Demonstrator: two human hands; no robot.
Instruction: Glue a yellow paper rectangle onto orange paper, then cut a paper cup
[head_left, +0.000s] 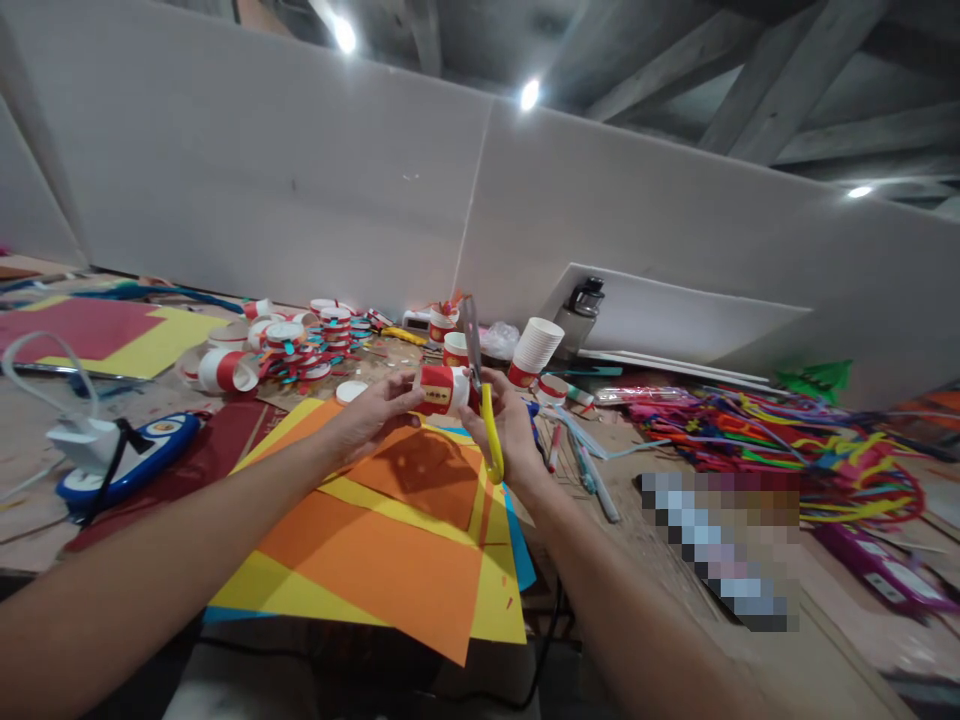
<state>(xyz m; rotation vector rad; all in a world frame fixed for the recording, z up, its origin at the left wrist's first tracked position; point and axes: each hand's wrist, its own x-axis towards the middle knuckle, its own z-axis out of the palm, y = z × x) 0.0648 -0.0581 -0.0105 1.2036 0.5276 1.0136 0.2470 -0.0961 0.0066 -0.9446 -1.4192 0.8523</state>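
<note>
A red and white paper cup (439,390) lies on its side in the air above the coloured paper, and my left hand (375,415) has its fingers closed round the left end. My right hand (516,435) grips scissors (489,425) with yellow handles; their blades point up beside the cup's other end. Fingertips of the right hand also seem to touch the cup. Beneath both hands are orange sheets (375,555) on top of yellow paper (499,610), with blue paper (523,545) showing at the edges.
Cut cups with red strips (292,345) crowd the back left. Behind my right hand rises a stack of paper cups (538,345), near a dark bottle (581,315). Colourful pipe cleaners (750,430) cover the right. A blue-edged power strip (135,465) lies left; pens (592,470) lie right.
</note>
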